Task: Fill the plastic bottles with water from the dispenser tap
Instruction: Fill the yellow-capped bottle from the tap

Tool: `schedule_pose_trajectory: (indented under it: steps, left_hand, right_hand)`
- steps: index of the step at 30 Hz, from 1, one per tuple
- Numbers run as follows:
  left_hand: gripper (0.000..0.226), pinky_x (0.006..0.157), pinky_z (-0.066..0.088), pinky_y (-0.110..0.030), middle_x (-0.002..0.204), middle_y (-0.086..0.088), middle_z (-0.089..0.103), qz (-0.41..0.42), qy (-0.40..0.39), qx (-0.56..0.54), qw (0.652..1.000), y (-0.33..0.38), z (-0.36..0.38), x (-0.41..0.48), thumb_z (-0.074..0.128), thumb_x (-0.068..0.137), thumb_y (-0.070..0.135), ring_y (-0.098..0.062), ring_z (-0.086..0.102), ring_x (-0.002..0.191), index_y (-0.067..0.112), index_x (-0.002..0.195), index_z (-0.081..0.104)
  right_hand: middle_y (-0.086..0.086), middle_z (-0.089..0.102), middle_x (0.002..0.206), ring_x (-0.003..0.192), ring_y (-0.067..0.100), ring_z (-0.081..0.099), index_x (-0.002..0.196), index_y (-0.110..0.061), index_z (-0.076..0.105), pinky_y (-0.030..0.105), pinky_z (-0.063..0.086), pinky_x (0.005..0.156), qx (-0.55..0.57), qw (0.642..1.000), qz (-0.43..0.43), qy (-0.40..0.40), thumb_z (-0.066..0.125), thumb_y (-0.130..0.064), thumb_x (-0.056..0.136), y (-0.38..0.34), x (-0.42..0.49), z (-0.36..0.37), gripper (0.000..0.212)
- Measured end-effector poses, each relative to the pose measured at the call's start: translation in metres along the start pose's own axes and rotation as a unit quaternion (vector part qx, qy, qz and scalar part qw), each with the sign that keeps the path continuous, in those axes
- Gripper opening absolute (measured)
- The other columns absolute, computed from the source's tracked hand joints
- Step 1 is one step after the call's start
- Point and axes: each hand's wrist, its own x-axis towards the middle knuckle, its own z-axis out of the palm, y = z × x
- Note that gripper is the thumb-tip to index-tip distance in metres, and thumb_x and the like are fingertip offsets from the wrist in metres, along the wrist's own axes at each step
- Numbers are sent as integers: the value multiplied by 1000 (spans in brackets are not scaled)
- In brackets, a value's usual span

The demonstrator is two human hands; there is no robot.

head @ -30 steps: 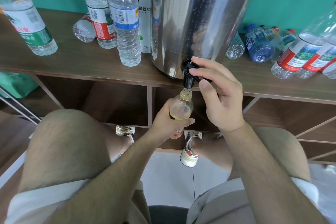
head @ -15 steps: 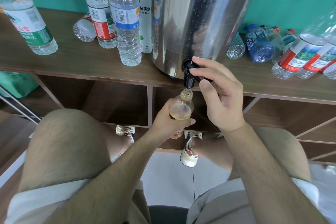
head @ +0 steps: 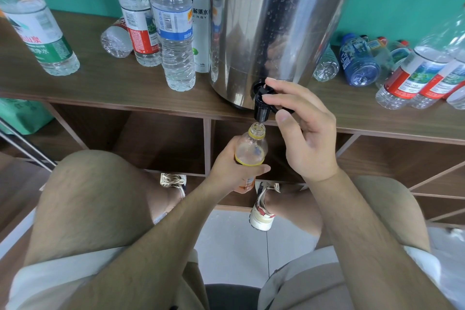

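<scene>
the left hand (head: 232, 171) is clamping around the small yellow-ringed bottle (head: 250, 150), holding its open mouth just under the black tap (head: 261, 106). thin and light, it is probably gaining weight and squashing easily, so mid-body looks safest. the right hand (head: 302, 133) is pinching the tap's lever. left of the tap, about six bottles are showing; right, roughly eight.

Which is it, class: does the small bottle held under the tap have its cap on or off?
Off. The small bottle in the left hand shows an open mouth directly beneath the black tap.
</scene>
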Motion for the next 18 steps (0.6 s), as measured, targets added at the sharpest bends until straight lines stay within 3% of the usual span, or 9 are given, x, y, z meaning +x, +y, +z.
schedule_pose_trajectory:
  steps: [18]
  left_hand:
    - [78,100,56,-37,121,17,64,-2,1,7,1000,1,0,-1,95,72,38,-13,64,115,39,135,49]
  right_hand:
    - [16,67,136,131,24,63,117,-1,75,37,48,110,-5,1000,3,2,53,-9,104,-3,0,0,26]
